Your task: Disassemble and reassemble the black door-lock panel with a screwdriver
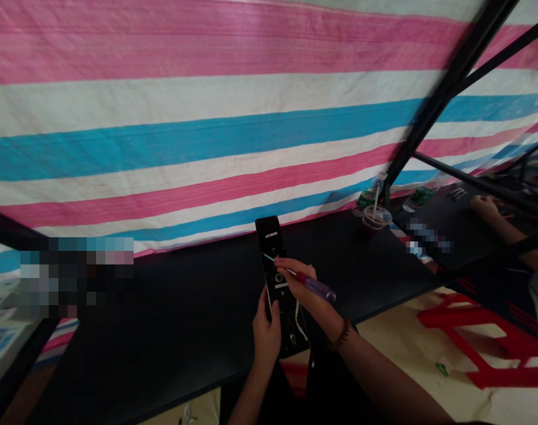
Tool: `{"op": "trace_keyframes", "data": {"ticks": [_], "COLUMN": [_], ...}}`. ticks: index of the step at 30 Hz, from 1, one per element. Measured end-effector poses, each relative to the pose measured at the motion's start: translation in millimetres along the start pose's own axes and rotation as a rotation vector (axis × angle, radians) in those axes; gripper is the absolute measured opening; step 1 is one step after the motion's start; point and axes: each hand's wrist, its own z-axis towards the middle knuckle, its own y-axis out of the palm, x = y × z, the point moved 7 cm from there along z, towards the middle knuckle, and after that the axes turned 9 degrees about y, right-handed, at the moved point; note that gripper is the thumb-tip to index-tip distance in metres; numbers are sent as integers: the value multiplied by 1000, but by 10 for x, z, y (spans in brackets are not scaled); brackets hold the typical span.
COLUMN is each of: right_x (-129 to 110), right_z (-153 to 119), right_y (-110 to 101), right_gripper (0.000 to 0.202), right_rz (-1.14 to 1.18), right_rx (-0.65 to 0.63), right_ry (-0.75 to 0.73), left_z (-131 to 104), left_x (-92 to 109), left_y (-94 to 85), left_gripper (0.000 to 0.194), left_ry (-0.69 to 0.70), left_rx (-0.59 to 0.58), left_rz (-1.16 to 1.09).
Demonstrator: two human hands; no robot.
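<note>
A long, narrow black panel stretches from near the back of the black table to its front edge. Pale labels and small round parts show on its face, and a white cable runs along its lower right. My left hand grips the panel's left edge, thumb on the face and fingers at the side. In my right hand is a screwdriver with a see-through purple handle. Its thin shaft points left across the panel, the tip close to the upper left edge; whether it touches a screw I cannot tell.
Behind the black table hangs a striped plastic sheet. A lidded cup with a straw and a bottle stand at the back right, near a black metal post. Farther right are a co-worker's hand and a red stool.
</note>
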Motion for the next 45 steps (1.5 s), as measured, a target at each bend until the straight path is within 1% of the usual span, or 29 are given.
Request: {"op": "trace_keyframes", "data": {"ticks": [4, 8, 10, 12, 15, 18, 19, 20, 21, 22, 23, 25, 27, 29, 31, 32, 34, 37, 40, 42, 44, 45], "right_x": [-35, -112, -148, -170, -94, 143, 244, 348, 455, 559, 652, 791, 894, 1005, 1099, 1128, 1158, 1183, 1199, 1201, 1202, 1204], "right_z": [-227, -367, -418, -443, -397, -257, -198, -130, -52, 24, 80, 130, 113, 55, -7, -31, -67, -92, -87, -80, -79, -81], "right_y": [-2, 8, -31, -133, -396, -798, -934, -1048, -1127, -1169, -1204, -1266, -1292, -1267, -1234, -1217, -1186, -1179, -1200, -1208, -1215, -1218], "right_gripper": [19, 24, 23, 20, 17, 30, 34, 38, 40, 42, 43, 40, 31, 22, 19, 19, 22, 28, 33, 34, 33, 32], "right_rz": [-30, -67, -44, 0, 99, 250, 281, 279, 241, 160, 48, -230, -513, -739, -896, -946, -990, -956, -898, -858, -816, -796], "right_rx": [-74, -198, -190, -105, 96, 361, 431, 459, 430, 349, 271, 168, 119, 70, 52, 55, 73, 100, 113, 107, 96, 89], "right_ry": [-24, -37, -27, -3, 99, 230, 266, 305, 353, 403, 437, 437, 401, 381, 344, 303, 197, 80, 50, 52, 61, 64], "left_z": [3, 3, 1, -3, -8, -8, -8, -8, -8, -9, -10, -13, -16, -21, -28, -31, -36, -27, -20, -61, -169, -249], "left_x": [-19, -11, -2, 2, -11, -18, -16, -13, -10, -7, -5, -3, -10, -17, -21, -18, -8, 6, 6, 25, 64, 91], "left_y": [9, 9, 17, 23, 19, 11, 8, 5, 3, 0, 0, 6, 13, 14, 13, 11, 6, 5, 40, 70, 35, -24], "left_gripper": [54, 53, 54, 54, 54, 55, 55, 55, 55, 55, 55, 55, 55, 55, 56, 56, 57, 57, 57, 58, 59, 58], "left_ry": [0, 19, 20, 11, -9, -15, -15, -15, -17, -19, -20, -17, -15, -11, -12, -12, -9, -1, -4, -2, -8, -17], "left_rx": [-7, 1, -8, -16, -11, -7, -7, -7, -5, -3, -2, -6, -8, -6, -3, -4, -5, -8, -17, -31, -20, -2], "left_rz": [-18, -35, -39, -39, -30, -29, -31, -32, -34, -35, -38, -41, -41, -39, -42, -44, -50, -55, -66, -56, -12, 17]}}
